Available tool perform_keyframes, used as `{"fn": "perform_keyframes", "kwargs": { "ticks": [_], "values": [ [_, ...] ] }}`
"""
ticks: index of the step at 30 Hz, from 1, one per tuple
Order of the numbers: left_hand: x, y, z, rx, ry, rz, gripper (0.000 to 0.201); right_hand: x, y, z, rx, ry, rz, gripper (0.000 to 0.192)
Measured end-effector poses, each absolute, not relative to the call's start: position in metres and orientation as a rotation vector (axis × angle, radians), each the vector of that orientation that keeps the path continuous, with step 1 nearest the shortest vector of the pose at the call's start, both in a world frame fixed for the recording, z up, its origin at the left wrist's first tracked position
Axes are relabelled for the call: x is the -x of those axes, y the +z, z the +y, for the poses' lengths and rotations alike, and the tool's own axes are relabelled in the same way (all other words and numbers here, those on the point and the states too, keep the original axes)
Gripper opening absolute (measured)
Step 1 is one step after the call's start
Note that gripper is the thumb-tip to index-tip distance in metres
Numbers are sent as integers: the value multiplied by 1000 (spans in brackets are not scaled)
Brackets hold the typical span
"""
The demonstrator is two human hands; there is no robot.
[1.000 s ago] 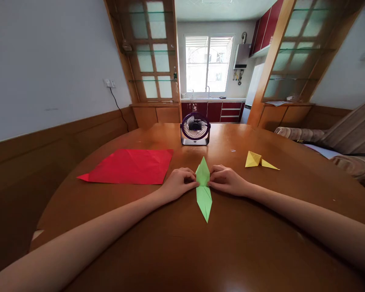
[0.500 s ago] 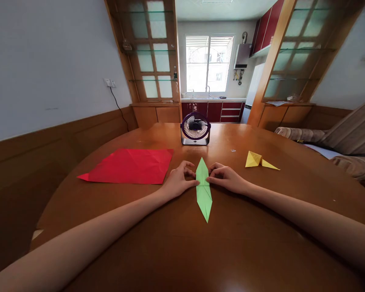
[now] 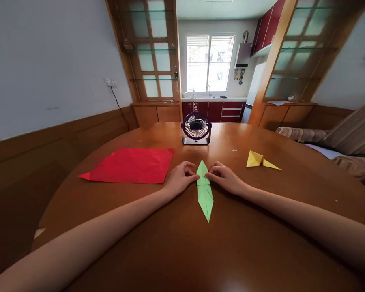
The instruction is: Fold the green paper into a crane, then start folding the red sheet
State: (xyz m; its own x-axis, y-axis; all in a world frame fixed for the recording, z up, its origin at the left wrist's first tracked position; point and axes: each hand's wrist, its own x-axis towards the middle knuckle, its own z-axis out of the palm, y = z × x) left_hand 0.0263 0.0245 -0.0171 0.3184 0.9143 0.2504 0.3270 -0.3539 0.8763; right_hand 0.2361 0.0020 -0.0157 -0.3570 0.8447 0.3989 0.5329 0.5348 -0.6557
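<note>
Two hands: your left hand [image 3: 180,179] and right hand [image 3: 225,177] meet on one folded green paper [image 3: 205,190], one at each side of its upper half.
Green paper: a long narrow diamond lying flat on the table [image 3: 176,251], in front of you at mid-table, one tip at 12 o'clock toward the fan [image 3: 196,128] and the other at 6 o'clock toward you.
What changed: a second ago your fingertips sat at the diamond's waist; half a second ago they loosened and lifted a little; now both have crept up toward the far tip and closed in, and the upper half looks narrower.
What it means: I judge you are pressing the side edges of the far half in toward the centre line, a crease in the making, not finished.
Grip: left fingertips pinched together on the paper's left edge; right fingertips pinched on its right edge. Neither hand lifts it.
Red sheet [image 3: 130,165]: flat and creased, at 10 o'clock from the green paper, near your left hand, not touching.
Yellow folded piece [image 3: 260,160]: at 2 o'clock, well apart from your right hand.
Fan: upright at 12 o'clock, beyond the far tip.
</note>
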Motion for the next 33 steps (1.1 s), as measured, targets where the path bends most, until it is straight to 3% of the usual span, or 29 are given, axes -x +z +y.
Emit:
{"fn": "perform_keyframes", "kwargs": {
  "ticks": [11, 27, 33],
  "values": [
    [-31, -19, 22, -1851, 1067, 1194, 29, -232, -17, 3, 1228, 363, -2111, 26],
    [-31, -15, 18, -1932, 1065, 1264, 45, -231, -13, -3, 1304, 188, -2175, 15],
    [-31, -13, 16, -2094, 1068, 1200, 24, -229, -11, -7, 1206, 130, -2248, 6]
  ]
}}
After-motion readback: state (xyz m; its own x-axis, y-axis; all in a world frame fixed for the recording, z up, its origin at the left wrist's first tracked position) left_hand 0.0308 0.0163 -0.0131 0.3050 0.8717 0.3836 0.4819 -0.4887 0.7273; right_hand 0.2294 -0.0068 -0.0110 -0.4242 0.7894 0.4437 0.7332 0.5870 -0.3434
